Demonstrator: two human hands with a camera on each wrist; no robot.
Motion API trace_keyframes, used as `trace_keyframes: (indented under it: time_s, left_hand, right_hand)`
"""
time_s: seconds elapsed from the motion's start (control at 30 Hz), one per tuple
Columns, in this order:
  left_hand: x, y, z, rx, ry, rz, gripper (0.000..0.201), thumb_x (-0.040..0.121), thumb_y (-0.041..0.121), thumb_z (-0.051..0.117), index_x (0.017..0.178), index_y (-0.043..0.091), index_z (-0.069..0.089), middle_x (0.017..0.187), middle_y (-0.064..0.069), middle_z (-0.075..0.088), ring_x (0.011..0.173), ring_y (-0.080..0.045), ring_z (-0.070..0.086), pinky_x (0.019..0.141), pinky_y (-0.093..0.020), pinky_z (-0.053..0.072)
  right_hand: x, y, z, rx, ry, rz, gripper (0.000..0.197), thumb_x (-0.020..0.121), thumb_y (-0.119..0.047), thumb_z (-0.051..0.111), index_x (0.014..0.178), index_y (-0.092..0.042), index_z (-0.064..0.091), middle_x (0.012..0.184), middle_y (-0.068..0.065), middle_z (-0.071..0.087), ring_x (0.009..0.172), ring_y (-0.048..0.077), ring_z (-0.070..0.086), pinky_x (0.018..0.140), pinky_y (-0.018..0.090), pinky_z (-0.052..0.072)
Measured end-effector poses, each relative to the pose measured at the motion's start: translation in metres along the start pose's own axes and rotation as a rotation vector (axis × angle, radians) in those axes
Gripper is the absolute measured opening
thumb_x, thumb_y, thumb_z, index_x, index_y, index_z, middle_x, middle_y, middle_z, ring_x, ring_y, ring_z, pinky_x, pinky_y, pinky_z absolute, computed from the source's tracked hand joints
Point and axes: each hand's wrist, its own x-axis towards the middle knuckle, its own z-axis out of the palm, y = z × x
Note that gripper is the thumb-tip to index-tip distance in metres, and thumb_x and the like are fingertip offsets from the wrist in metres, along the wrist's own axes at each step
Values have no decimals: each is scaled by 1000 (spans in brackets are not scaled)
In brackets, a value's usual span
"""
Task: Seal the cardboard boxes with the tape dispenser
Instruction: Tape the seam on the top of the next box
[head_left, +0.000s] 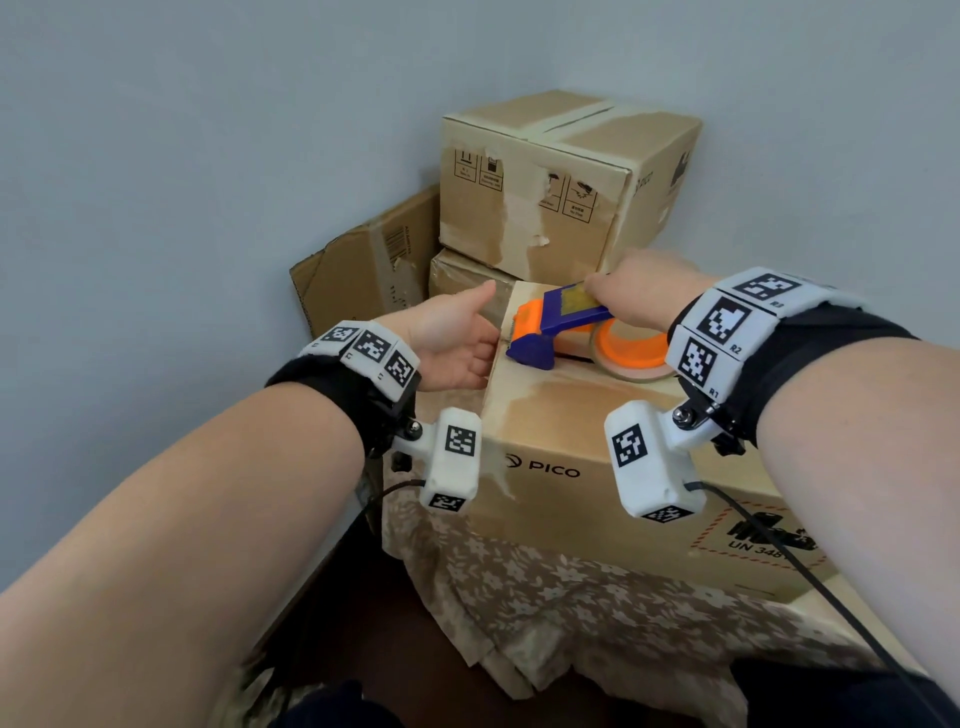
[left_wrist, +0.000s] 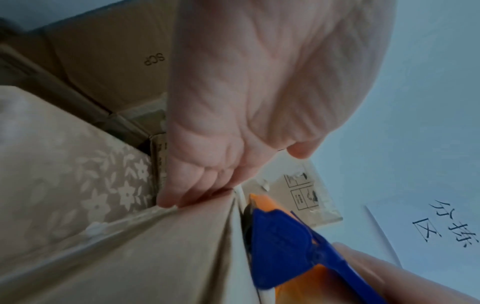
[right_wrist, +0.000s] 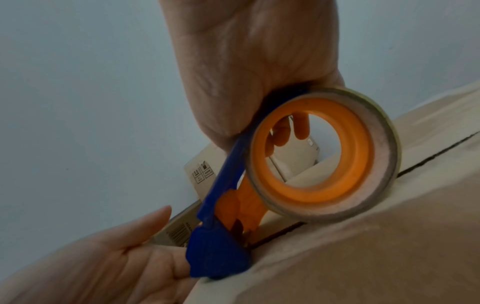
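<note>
cardboard pico box (head_left: 597, 457) sits on the floral cloth (head_left: 545, 582), and the right hand (head_left: 644, 291) grips the tape dispenser (head_left: 566, 325) at its far-left top edge. left hand (left_wrist: 233, 102) lays straight fingers on that end face; it should press the tape end flat there. tape roll (right_wrist: 322, 152) rides the open seam (right_wrist: 285, 232), so pull straight along it.

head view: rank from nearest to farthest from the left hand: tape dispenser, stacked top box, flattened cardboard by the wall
1. tape dispenser, just right of the left hand, on the pico box
2. flattened cardboard, behind, leaning left
3. stacked top box, farther back and higher
</note>
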Motion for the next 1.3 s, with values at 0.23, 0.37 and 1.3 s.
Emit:
trace_keyframes:
  time_s: [0.23,0.37,1.3]
  left_hand:
    - [0,-2,2,-27,-124,-18,83,92,68,8,133,6,45,133,-13,56,124,-23,51,102,-34,41]
    - [3,-4,1,-36,-114,-25,80,92,67,10,136,9,43,133,-12,56,124,-24,52,103,-36,40]
    - [-27,4,30,480,99,-57,85,78,-10,67,143,33,34,125,3,63,115,-15,59,100,-39,46]
  right_hand:
    - [-5,-8,-8,-266,-62,-94,16,102,-15,37,109,-7,49,75,3,38,68,19,46,50,22,31]
    - [-6,-9,-12,-304,-78,-86,25,101,-12,38,122,-5,48,72,4,35,61,16,39,48,23,28]
    - [-26,18,-18,119,-122,-50,32,96,-40,43,78,-14,47,71,1,45,70,18,45,61,29,34]
